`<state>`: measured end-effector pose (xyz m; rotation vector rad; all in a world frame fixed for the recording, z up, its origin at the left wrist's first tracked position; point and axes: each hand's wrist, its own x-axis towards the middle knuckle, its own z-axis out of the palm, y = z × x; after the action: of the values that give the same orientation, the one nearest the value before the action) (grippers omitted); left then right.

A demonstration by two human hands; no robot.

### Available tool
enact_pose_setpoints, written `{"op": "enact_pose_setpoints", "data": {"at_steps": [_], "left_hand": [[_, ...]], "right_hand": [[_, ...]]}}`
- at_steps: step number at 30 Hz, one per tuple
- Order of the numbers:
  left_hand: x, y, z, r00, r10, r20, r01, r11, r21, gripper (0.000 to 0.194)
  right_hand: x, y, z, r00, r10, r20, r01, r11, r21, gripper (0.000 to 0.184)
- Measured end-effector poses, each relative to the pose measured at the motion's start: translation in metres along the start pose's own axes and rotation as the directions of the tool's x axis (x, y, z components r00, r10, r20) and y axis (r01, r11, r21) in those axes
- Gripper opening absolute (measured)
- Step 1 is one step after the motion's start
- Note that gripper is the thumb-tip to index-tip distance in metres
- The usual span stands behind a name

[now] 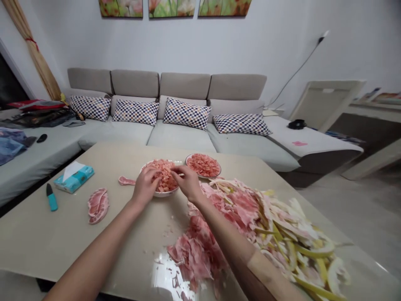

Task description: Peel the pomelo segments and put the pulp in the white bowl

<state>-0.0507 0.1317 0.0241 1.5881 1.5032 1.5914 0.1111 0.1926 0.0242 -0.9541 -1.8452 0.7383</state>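
Both of my hands are over a white bowl [164, 194] heaped with loose pink pomelo pulp [164, 167]. My left hand [145, 184] is at the bowl's left side, its thumb and fingers closed in a pinch. From the right, my right hand [185, 180] reaches over the rim with thumb and forefinger pinched together. Whatever is between the fingertips is too small to make out against the pulp. Just behind my right hand, a dark-rimmed plate [188, 162] carries more pulp. Left of the bowl lie a small pomelo piece [126, 180] and a larger pomelo segment [98, 205].
Pink pomelo membranes [200, 246] and yellow-white peels [294, 251] are piled under and beside my right forearm. At the left of the table [131, 251] lie a tissue pack [75, 177] and a teal-handled knife [52, 197]. A grey sofa [178, 133] stands behind.
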Motion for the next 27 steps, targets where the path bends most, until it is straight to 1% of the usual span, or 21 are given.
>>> {"op": "enact_pose_setpoints", "data": {"at_steps": [3,6,9,12,14,16,19,21,24,25,26,27], "left_hand": [[0.014,-0.018,0.003,0.999,0.039,0.013,-0.039,0.999,0.016,0.026],[0.014,-0.029,0.003,0.999,0.034,0.005,-0.034,0.999,-0.006,0.031],[0.011,-0.032,-0.001,1.000,-0.016,-0.027,0.014,0.998,-0.069,0.028],[0.010,-0.029,-0.008,0.992,-0.109,-0.069,0.094,0.978,-0.186,0.016],[0.010,-0.025,-0.015,0.979,-0.185,-0.080,0.153,0.941,-0.303,0.012],[0.008,-0.016,-0.022,0.966,-0.256,-0.040,0.213,0.871,-0.442,0.019],[-0.005,0.004,-0.029,0.942,-0.313,0.118,0.317,0.721,-0.617,0.033],[-0.021,0.021,-0.029,0.920,-0.318,0.228,0.384,0.624,-0.681,0.040],[-0.051,0.044,-0.023,0.886,-0.305,0.349,0.461,0.506,-0.729,0.045],[-0.061,0.050,-0.020,0.868,-0.297,0.397,0.494,0.447,-0.745,0.046],[-0.071,0.056,-0.017,0.836,-0.282,0.470,0.544,0.322,-0.775,0.047],[-0.079,0.061,-0.014,0.813,-0.259,0.521,0.576,0.225,-0.786,0.048]], "right_hand": [[0.017,0.009,0.018,0.995,-0.091,0.043,0.094,0.992,-0.085,0.013],[0.019,0.017,0.027,0.985,-0.144,0.098,0.156,0.979,-0.133,0.024],[0.017,0.021,0.027,0.980,-0.160,0.116,0.177,0.972,-0.153,0.032],[0.015,0.019,0.020,0.981,-0.152,0.123,0.170,0.974,-0.149,0.027],[0.011,0.013,0.014,0.985,-0.136,0.110,0.150,0.979,-0.135,0.024],[0.002,0.004,0.006,0.990,-0.109,0.090,0.118,0.987,-0.108,0.022],[-0.023,-0.015,-0.005,0.993,-0.056,0.106,0.060,0.998,-0.031,0.018],[-0.046,-0.030,-0.011,0.987,-0.025,0.156,0.021,0.999,0.027,0.017],[-0.084,-0.052,-0.020,0.961,0.028,0.274,-0.071,0.987,0.146,0.025],[-0.096,-0.059,-0.023,0.946,0.067,0.318,-0.142,0.965,0.219,0.028],[-0.108,-0.065,-0.026,0.932,0.101,0.348,-0.205,0.939,0.277,0.031],[-0.118,-0.071,-0.028,0.922,0.134,0.364,-0.258,0.912,0.318,0.032]]}}
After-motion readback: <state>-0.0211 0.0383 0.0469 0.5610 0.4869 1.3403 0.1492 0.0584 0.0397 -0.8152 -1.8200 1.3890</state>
